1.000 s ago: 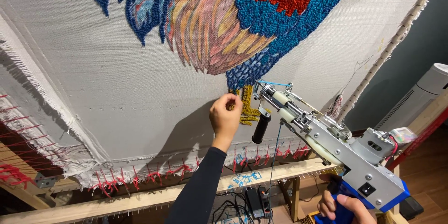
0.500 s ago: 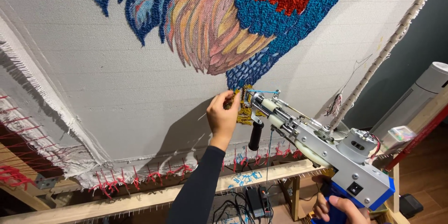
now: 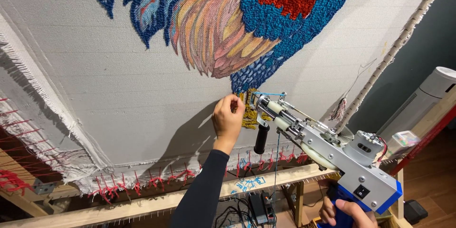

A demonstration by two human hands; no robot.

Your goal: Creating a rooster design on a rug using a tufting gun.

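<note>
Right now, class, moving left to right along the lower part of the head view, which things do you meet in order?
Red yarn ties → left hand → black front handle → tufting gun → right hand on the blue grip → white upright appliance.

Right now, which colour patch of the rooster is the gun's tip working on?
The small yellow patch beneath the blue feathers, beside the left hand.

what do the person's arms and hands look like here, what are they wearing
The left hand is bare, with no glove, ring or watch showing; a snug black long sleeve covers that arm to the wrist. The right hand is also bare, and only its fingers show at the frame's bottom edge.
</note>
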